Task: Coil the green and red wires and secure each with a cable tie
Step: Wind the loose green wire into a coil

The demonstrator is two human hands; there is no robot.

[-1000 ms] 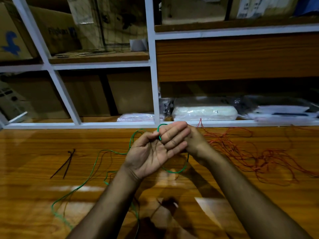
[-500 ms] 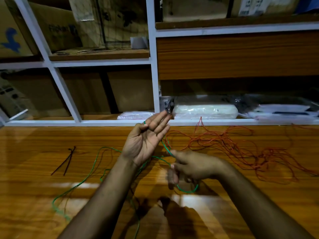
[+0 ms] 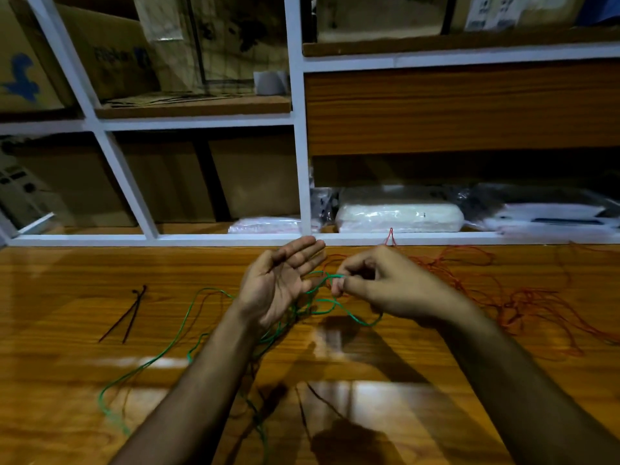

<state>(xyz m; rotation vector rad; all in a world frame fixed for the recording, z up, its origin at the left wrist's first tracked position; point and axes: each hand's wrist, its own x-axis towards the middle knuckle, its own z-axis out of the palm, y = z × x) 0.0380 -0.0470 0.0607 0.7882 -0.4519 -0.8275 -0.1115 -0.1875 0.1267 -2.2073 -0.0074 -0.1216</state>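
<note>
Green wire (image 3: 352, 317) is only starting to coil: we are holding our left hand (image 3: 278, 283) flat, fingers apart, a few loops against it, while our right hand (image 3: 375, 283) is pinching the strand. Most is trailing over the bench (image 3: 67, 364). Red wire (image 3: 523, 297) is lying tangled; both cable ties (image 3: 124, 315) are waiting unused.

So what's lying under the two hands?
Green wire loops on the wooden table beneath the left hand and right hand; the forearms hide more.

Green wire (image 3: 188, 325), red wire (image 3: 523, 297)
</note>
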